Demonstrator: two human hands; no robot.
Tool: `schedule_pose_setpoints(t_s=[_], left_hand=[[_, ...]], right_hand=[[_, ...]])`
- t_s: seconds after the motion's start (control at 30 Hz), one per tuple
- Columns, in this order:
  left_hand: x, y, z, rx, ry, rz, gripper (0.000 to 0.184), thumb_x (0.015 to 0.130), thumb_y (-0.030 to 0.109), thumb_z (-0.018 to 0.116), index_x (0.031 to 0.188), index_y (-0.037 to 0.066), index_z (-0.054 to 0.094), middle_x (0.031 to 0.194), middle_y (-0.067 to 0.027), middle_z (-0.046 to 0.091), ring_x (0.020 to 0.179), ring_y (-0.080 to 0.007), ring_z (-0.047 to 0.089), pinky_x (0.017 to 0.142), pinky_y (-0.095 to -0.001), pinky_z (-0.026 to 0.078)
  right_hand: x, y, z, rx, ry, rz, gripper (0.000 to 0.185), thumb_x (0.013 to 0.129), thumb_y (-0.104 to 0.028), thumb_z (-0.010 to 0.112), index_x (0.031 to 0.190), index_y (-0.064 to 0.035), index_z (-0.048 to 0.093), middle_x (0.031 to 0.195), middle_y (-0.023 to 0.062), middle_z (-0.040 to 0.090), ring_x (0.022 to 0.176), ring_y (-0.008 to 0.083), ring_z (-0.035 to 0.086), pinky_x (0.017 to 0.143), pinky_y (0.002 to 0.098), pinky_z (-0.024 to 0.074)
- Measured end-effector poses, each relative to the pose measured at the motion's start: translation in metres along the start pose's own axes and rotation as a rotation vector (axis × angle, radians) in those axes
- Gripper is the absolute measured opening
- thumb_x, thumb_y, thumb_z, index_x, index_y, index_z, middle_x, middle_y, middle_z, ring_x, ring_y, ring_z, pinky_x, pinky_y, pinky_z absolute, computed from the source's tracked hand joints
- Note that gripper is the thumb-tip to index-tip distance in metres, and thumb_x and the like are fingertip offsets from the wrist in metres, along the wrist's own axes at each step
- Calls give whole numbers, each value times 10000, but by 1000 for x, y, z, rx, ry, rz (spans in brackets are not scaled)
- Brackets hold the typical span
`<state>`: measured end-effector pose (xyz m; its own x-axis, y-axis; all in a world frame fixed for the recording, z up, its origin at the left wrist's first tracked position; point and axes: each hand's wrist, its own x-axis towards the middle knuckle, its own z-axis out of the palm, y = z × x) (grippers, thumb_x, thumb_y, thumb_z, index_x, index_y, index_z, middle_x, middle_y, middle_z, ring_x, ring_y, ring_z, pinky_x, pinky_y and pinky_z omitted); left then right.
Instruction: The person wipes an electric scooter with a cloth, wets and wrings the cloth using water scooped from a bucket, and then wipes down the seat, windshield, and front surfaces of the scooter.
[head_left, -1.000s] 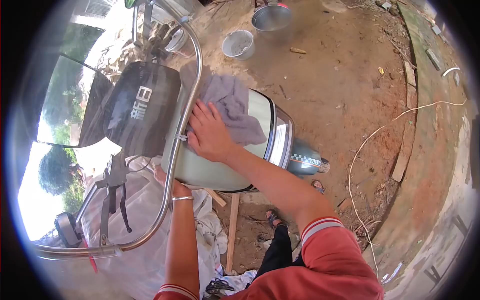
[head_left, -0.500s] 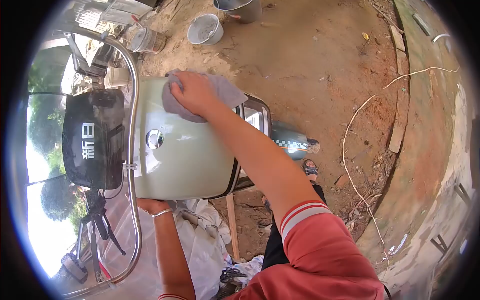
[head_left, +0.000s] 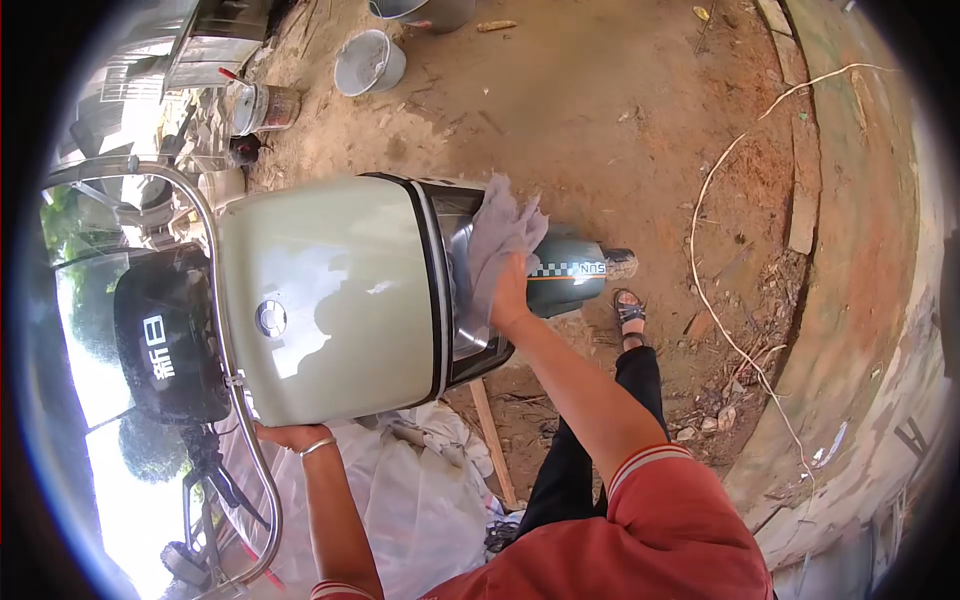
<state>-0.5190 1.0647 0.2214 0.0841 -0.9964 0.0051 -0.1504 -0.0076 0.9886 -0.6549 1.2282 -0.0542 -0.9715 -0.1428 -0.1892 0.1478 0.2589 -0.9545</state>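
Observation:
A grey cloth (head_left: 500, 235) lies over the headlight (head_left: 466, 290) at the front of a pale green vehicle panel (head_left: 340, 300). My right hand (head_left: 510, 292) presses on the cloth, its fingers mostly hidden by it. Below the panel's near edge, my left hand (head_left: 290, 436), with a silver bangle at the wrist, touches the panel's side; its fingertips are hidden. Beyond the headlight is the dark green front fender (head_left: 565, 272) with a checkered stripe.
A metal bar (head_left: 215, 260) curves past the dark display housing (head_left: 170, 340). White plastic sheeting (head_left: 400, 490) hangs below the panel. Buckets (head_left: 370, 64) stand on the dirt ground. A pale cable (head_left: 697, 230) runs along the right.
My right hand and the cloth have moved from the top of the green panel forward to the headlight. The view has shifted, and my left hand stays at the panel's near edge.

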Motion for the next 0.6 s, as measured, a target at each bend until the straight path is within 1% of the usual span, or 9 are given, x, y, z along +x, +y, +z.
schedule_pose_setpoints(t_s=[0.07,0.2,0.27,0.33,0.4,0.43,0.5,0.53,0.6], left_hand=[[7,-3,-9,93,22,-60,757,898,651,241,1308,65,487,1256,-66,534,1163,-239,518,963,-384,445],[7,-2,-10,118,13,-72,745,897,637,233,1305,70,493,1257,-65,535,1155,-244,520,952,-385,448],[-2,0,-1,104,49,-80,704,897,590,239,1290,72,508,1243,-69,547,1138,-244,527,928,-380,456],[7,-3,-9,102,-2,-100,646,886,525,256,1264,77,528,1210,-66,565,1121,-238,535,907,-381,463],[9,-2,-7,103,-18,-46,605,873,477,271,1238,79,543,1177,-59,576,1108,-237,541,903,-398,465],[9,-3,-6,152,4,-14,586,862,463,290,1219,80,554,1161,-54,580,1091,-236,552,894,-404,470],[2,-3,-1,177,32,-2,574,859,458,301,1202,78,561,1154,-57,585,1079,-236,559,888,-397,475],[-1,-4,2,192,62,23,563,857,454,312,1185,76,569,1146,-59,590,1067,-237,566,882,-389,480],[9,-5,-6,233,58,47,547,851,451,333,1164,75,577,1125,-63,602,1043,-241,582,865,-377,494]], right_hand=[[6,-27,-14,-53,-29,-74,461,879,-204,504,1302,-27,465,1256,160,539,1239,346,425,1092,392,287],[14,-53,-25,-265,-158,-414,382,827,-168,537,1156,25,557,1182,190,560,1187,357,463,1097,365,265],[44,-48,-4,-500,-299,-417,321,806,-150,530,1083,-10,611,1156,176,573,1120,343,507,1059,375,295],[90,-49,30,83,-22,-149,291,805,-133,525,1055,-29,631,1118,198,591,1110,335,510,1012,399,334],[121,-34,30,-28,-410,-207,301,814,-113,513,1081,-15,611,1077,230,604,1092,360,520,983,420,355],[118,-27,27,-37,-411,-190,301,814,-113,513,1081,-15,611,1077,230,604,1092,360,520,983,420,355],[110,-13,22,41,-159,-380,258,826,-122,503,1032,-2,604,1036,237,620,1054,376,545,942,442,389],[104,-3,17,37,-159,-369,258,826,-122,503,1032,-2,604,1036,237,620,1054,376,545,942,442,389],[77,25,-2,-111,-216,-60,301,833,-152,512,1085,-12,598,1071,214,628,1071,376,552,929,450,410]])
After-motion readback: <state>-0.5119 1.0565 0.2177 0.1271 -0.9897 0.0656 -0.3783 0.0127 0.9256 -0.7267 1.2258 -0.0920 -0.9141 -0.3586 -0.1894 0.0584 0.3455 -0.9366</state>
